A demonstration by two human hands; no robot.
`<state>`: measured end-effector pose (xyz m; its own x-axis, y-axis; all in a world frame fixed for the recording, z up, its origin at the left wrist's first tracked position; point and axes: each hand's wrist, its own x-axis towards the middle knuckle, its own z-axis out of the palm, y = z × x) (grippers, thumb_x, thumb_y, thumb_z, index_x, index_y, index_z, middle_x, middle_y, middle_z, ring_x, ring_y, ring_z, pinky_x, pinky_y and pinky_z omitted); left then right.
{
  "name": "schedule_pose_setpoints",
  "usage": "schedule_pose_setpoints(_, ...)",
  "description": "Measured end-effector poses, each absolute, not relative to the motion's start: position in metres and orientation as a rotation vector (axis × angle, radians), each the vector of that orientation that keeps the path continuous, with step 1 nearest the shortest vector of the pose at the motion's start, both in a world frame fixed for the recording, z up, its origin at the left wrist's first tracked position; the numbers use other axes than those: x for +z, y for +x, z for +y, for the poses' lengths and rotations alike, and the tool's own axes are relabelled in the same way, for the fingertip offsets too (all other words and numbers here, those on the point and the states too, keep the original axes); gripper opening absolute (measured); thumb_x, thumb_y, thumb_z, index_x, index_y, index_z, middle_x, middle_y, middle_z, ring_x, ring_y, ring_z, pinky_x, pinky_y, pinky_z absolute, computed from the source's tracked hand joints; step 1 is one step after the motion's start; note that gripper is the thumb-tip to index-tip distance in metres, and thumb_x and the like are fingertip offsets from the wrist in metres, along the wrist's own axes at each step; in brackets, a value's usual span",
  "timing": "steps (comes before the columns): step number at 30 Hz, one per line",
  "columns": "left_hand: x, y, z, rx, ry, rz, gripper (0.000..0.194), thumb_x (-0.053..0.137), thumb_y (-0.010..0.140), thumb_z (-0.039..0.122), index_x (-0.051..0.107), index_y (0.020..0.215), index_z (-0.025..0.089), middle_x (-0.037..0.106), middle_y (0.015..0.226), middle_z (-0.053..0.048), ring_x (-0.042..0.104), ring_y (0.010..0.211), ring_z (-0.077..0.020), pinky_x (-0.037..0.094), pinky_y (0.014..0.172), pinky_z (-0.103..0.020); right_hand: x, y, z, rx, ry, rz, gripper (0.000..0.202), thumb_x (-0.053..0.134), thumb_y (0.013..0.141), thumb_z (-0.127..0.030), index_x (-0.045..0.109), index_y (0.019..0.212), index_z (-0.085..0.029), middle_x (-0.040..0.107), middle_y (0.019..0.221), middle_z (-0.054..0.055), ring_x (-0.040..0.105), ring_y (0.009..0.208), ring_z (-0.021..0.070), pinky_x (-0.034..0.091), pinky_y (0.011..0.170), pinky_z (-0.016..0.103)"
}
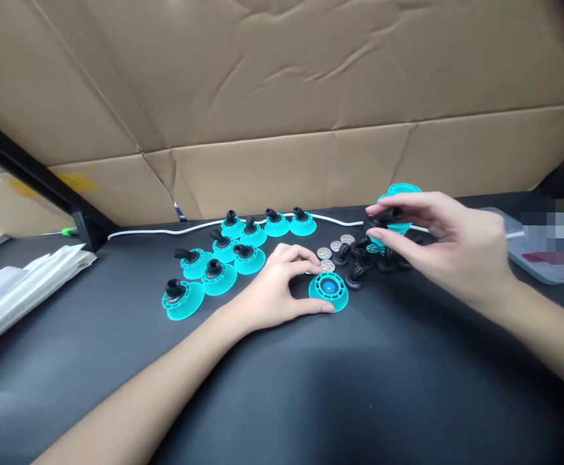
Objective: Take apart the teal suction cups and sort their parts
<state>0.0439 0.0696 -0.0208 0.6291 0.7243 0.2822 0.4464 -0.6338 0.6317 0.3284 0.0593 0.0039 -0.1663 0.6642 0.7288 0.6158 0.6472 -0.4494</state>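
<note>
My left hand rests on the table with thumb and fingertips around the left side of a turquoise cup-shaped base, which has a blue round centre and no black part on it. Raised at the right, my right hand pinches a black knobbed part between thumb and fingers. Behind that part are more turquoise pieces, partly hidden by the hand. Silver discs and several loose black parts lie between the hands.
Several turquoise bases with black knobs stand in rows at the left. A white cable runs along the cardboard wall. White packets lie at the far left, and a clear plastic tray is at the right.
</note>
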Motion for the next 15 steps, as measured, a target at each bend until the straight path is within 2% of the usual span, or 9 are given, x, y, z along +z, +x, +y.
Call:
schedule_pose_setpoints(4, -0.020, 0.043, 0.069, 0.700, 2.348, 0.929, 0.043, 0.094, 0.079, 0.040, 0.078, 0.117, 0.029, 0.066, 0.129, -0.008, 0.057, 0.126, -0.0307, 0.049, 0.112, -0.052, 0.005, 0.325, 0.057, -0.058, -0.963, -1.987, 0.030, 0.080, 0.095, -0.034, 0.074, 0.123, -0.029, 0.081, 0.116, 0.004, 0.079, 0.098, 0.0281, 0.066, 0.094, 0.047)
schedule_pose_setpoints(9, -0.019, 0.038, 0.071, 0.698, 2.386, 0.935, 0.043, 0.093, 0.080, 0.043, 0.078, 0.117, 0.027, 0.066, 0.128, -0.007, 0.057, 0.125, -0.0290, 0.049, 0.112, -0.048, 0.011, 0.323, 0.055, -0.090, -0.841, -2.158, 0.027, 0.077, 0.097, -0.034, 0.074, 0.124, -0.031, 0.080, 0.111, 0.006, 0.078, 0.093, 0.0267, 0.064, 0.086, 0.044)
schedule_pose_setpoints(12, -0.018, 0.036, 0.071, 0.693, 2.394, 0.944, 0.042, 0.092, 0.080, 0.044, 0.078, 0.116, 0.027, 0.066, 0.129, -0.008, 0.057, 0.125, -0.0295, 0.050, 0.112, -0.049, 0.021, 0.334, 0.057, -0.122, -0.841, -2.245, 0.018, 0.075, 0.098, -0.031, 0.074, 0.115, -0.029, 0.078, 0.104, 0.005, 0.076, 0.089, 0.0253, 0.061, 0.083, 0.042)
schedule_pose_setpoints(15, -0.018, 0.035, 0.071, 0.694, 2.400, 0.946, 0.041, 0.092, 0.080, 0.045, 0.078, 0.115, 0.028, 0.066, 0.128, -0.008, 0.057, 0.124, -0.0297, 0.051, 0.110, -0.049, 0.026, 0.346, 0.061, -0.018, -0.820, -2.375, 0.012, 0.074, 0.098, -0.033, 0.073, 0.106, -0.025, 0.073, 0.092, 0.006, 0.070, 0.072, 0.0226, 0.055, 0.064, 0.038)
